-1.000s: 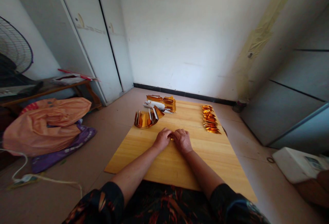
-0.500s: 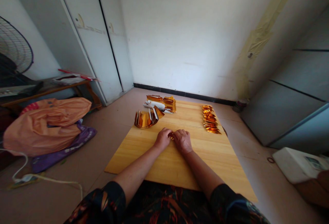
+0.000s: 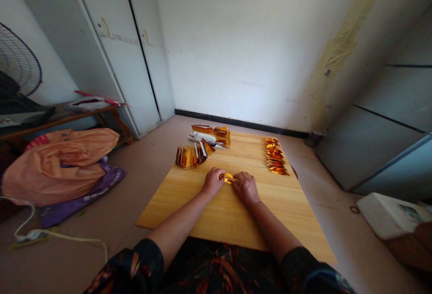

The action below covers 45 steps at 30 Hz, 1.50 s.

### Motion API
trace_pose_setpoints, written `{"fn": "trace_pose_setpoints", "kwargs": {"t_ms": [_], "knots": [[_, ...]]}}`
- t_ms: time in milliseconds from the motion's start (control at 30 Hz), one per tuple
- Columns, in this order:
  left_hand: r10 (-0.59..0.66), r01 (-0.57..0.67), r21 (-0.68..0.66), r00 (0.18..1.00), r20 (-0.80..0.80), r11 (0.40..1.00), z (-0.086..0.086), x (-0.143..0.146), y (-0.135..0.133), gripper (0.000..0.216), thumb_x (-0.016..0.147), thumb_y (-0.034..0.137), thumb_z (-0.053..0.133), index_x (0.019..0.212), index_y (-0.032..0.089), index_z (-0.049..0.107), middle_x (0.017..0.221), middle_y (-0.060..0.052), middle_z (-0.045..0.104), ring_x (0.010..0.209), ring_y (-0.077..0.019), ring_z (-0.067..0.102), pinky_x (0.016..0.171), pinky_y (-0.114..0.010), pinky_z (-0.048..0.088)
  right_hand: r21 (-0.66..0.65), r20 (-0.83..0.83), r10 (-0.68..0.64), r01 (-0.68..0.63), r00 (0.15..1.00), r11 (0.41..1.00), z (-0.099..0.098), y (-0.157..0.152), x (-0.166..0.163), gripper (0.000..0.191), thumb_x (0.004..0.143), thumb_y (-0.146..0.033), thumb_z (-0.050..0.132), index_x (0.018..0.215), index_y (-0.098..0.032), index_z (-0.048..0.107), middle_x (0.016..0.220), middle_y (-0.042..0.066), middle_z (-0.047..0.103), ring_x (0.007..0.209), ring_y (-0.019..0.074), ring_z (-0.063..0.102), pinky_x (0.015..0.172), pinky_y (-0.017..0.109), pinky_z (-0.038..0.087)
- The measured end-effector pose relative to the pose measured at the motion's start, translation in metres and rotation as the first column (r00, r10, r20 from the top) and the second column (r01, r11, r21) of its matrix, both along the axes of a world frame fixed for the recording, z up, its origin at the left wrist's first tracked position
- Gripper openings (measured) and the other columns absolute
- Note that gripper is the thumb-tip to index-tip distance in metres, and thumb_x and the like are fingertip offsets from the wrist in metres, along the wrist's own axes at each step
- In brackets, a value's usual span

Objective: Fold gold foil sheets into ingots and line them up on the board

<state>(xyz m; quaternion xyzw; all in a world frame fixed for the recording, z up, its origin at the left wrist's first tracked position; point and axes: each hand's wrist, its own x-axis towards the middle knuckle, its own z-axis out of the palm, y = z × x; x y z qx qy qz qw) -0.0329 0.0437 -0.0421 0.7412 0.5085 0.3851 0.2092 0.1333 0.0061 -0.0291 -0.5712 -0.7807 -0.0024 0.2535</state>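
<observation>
Between my two hands, just over the wooden board, is a small piece of folded gold foil paper [image 3: 228, 178]. My left hand [image 3: 213, 181] is closed on its left end. At the other end, the fingers of my right hand [image 3: 245, 186] are curled and pinch the foil; their tips are partly hidden. Beyond my left hand lies a curved stack of gold foil sheets [image 3: 189, 155] with white backs. To the right, a row of folded gold foil pieces [image 3: 276, 157] runs along the board's edge.
The wooden board [image 3: 202, 222] spans the space before me. At its far left lie more gold foil sheets [image 3: 222, 135] and a white packet [image 3: 201, 137]. An orange bag [image 3: 60, 163] and a cable [image 3: 74, 237] are on the left floor. A white box [image 3: 391, 215] stands at right.
My right hand has shifted a little to the right, away from my left. More of the gold foil paper now shows between them. My left hand has barely moved.
</observation>
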Motion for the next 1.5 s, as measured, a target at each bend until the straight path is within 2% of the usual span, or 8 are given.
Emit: {"fn": "trace_pose_setpoints", "kwargs": {"t_ms": [167, 300, 467, 600, 800, 1067, 1267, 1500], "knots": [[-0.047, 0.047, 0.015, 0.999, 0.019, 0.999, 0.000, 0.000, -0.003, 0.031, 0.065, -0.005, 0.052, 0.083, 0.016, 0.066, 0.081, -0.002, 0.061, 0.080, -0.0140, 0.057, 0.076, -0.027, 0.047, 0.000, 0.096, -0.066, 0.066, 0.993, 0.998, -0.002, 0.005, -0.007, 0.019, 0.089, -0.023, 0.051, 0.074, -0.019, 0.063, 0.079, 0.005, 0.063, 0.078, 0.0159, 0.051, 0.070, 0.027, 0.027], [-0.038, 0.038, 0.007, 0.993, 0.110, 0.999, 0.001, 0.001, -0.003, 0.040, 0.062, -0.007, 0.049, 0.090, 0.017, 0.066, 0.087, -0.003, 0.062, 0.085, -0.0146, 0.058, 0.081, -0.028, 0.048, 0.016, 0.081, -0.101, 0.100, 0.992, 0.995, -0.004, 0.007, -0.010, 0.020, 0.090, -0.020, 0.048, 0.076, -0.017, 0.062, 0.077, 0.005, 0.063, 0.075, 0.0153, 0.052, 0.069, 0.027, 0.027], [0.113, -0.058, -0.166, 0.933, 0.343, 0.984, 0.001, 0.004, -0.003, 0.051, 0.067, 0.011, 0.062, 0.117, 0.018, 0.055, 0.080, 0.001, 0.061, 0.071, -0.0121, 0.057, 0.070, -0.025, 0.049, 0.032, 0.004, -0.109, 0.109, 0.994, 0.994, -0.003, 0.008, -0.011, 0.021, 0.089, -0.020, 0.047, 0.075, -0.017, 0.061, 0.075, 0.004, 0.063, 0.073, 0.0146, 0.053, 0.068, 0.025, 0.028], [0.092, 0.035, -0.256, 0.879, 0.467, 0.966, 0.005, 0.011, -0.007, 0.057, 0.065, 0.014, 0.064, 0.121, 0.019, 0.051, 0.070, 0.005, 0.059, 0.059, -0.0093, 0.055, 0.059, -0.020, 0.046, 0.033, -0.056, -0.083, 0.085, 0.995, 0.996, -0.003, 0.010, -0.013, 0.021, 0.089, -0.021, 0.046, 0.074, -0.017, 0.061, 0.074, 0.004, 0.063, 0.071, 0.0139, 0.053, 0.067, 0.024, 0.028], [0.128, 0.041, -0.357, 0.890, 0.438, 0.933, 0.020, 0.017, -0.017, 0.073, 0.065, 0.010, 0.062, 0.133, 0.022, 0.039, 0.060, 0.009, 0.053, 0.044, -0.0071, 0.048, 0.044, -0.017, 0.039, 0.015, -0.095, -0.079, 0.081, 0.992, 0.997, -0.002, 0.010, -0.014, 0.021, 0.089, -0.021, 0.045, 0.076, -0.017, 0.061, 0.075, 0.004, 0.063, 0.071, 0.0137, 0.054, 0.068, 0.024, 0.029], [0.143, -0.011, -0.374, 0.935, 0.326, 0.927, 0.035, 0.016, -0.020, 0.076, 0.064, 0.004, 0.060, 0.134, 0.023, 0.039, 0.052, 0.011, 0.048, 0.042, -0.0074, 0.049, 0.044, -0.016, 0.038, -0.041, -0.062, -0.186, 0.183, 0.981, 0.982, 0.007, 0.007, -0.018, 0.020, 0.090, -0.019, 0.045, 0.077, -0.017, 0.060, 0.078, 0.003, 0.064, 0.074, 0.0136, 0.055, 0.069, 0.025, 0.028], [0.129, 0.034, -0.357, 0.898, 0.421, 0.934, 0.023, 0.018, -0.015, 0.072, 0.066, 0.008, 0.062, 0.132, 0.024, 0.040, 0.061, 0.008, 0.054, 0.043, -0.0065, 0.049, 0.043, -0.016, 0.041, -0.016, -0.106, -0.142, 0.142, 0.984, 0.990, 0.005, 0.007, -0.015, 0.020, 0.089, -0.020, 0.045, 0.076, -0.018, 0.061, 0.077, 0.003, 0.064, 0.076, 0.0145, 0.057, 0.070, 0.025, 0.030], [0.151, 0.079, -0.374, 0.823, 0.547, 0.924, 0.011, 0.018, -0.009, 0.077, 0.064, 0.010, 0.065, 0.135, 0.024, 0.036, 0.060, 0.010, 0.053, 0.042, -0.0044, 0.049, 0.043, -0.013, 0.041, 0.034, -0.229, -0.075, 0.085, 0.971, 0.996, -0.002, 0.002, -0.006, 0.019, 0.086, -0.031, 0.050, 0.092, -0.018, 0.061, 0.084, 0.005, 0.065, 0.075, 0.0149, 0.060, 0.071, 0.025, 0.039]]}}
